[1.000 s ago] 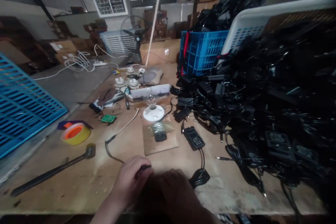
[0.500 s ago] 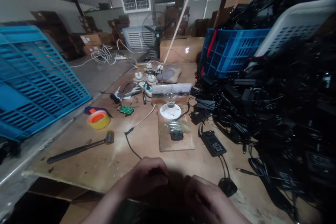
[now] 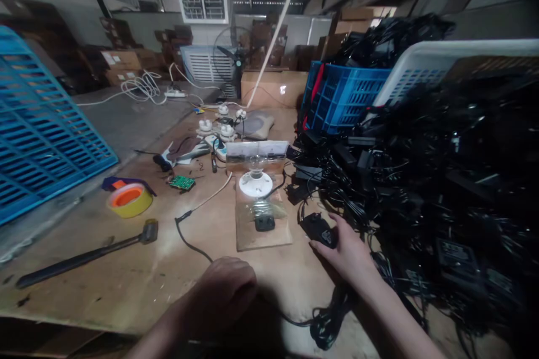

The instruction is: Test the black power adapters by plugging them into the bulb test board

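Observation:
My right hand rests on a black power adapter lying on the wooden table, fingers wrapped over its near end. Its bundled black cord trails toward me. My left hand is closed in a loose fist at the table's near edge, over a thin black wire that runs to a small board carrying a white lamp holder with a clear bulb and a black socket.
A large heap of black adapters and cables fills the right side. Blue crates stand behind and at left. A hammer, a yellow tape roll and a green circuit board lie at left.
My right hand has moved from the near edge forward and to the right onto the black adapter. The left hand stays closed near the edge. The view has shifted slightly.

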{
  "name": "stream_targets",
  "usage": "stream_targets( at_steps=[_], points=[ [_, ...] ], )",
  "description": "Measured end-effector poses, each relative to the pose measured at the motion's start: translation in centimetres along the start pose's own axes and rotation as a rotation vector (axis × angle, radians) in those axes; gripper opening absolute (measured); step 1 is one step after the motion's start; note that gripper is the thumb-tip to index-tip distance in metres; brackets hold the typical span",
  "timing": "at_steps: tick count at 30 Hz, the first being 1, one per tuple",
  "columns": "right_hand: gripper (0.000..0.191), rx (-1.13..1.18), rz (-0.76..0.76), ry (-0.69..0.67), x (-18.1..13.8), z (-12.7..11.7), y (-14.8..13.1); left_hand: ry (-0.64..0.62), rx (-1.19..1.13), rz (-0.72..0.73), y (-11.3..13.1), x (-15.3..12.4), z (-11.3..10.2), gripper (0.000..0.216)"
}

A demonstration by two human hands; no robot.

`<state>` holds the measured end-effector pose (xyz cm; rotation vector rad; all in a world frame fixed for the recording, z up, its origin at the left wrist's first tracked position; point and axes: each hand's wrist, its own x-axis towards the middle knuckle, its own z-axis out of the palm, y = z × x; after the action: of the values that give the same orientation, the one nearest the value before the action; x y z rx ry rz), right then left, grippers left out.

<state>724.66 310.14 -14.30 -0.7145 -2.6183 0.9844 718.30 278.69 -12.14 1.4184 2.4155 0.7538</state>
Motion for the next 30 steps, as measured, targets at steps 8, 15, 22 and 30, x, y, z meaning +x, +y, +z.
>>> stream_targets(
  at_steps=[8,15,22,30],
  points=[
    [0.059,0.147,-0.031,-0.055,-1.1,0.8,-0.3,0.0,0.023,0.003,-1.1,1.6,0.5,0.013],
    [0.072,0.889,0.226,-0.146,-3.1,3.6,-5.7,0.037,0.021,-0.093,-0.9,0.0,1.2,0.007],
    [0.069,1.336,0.325,-0.206,-5.3,6.6,-9.3,0.138,0.171,-0.066,-1.4,-1.4,3.8,0.008],
    [0.067,1.266,0.269,-0.198,-5.1,7.6,-8.3,0.13,0.258,-0.061,-1.9,-0.8,4.4,0.024]
  ],
)
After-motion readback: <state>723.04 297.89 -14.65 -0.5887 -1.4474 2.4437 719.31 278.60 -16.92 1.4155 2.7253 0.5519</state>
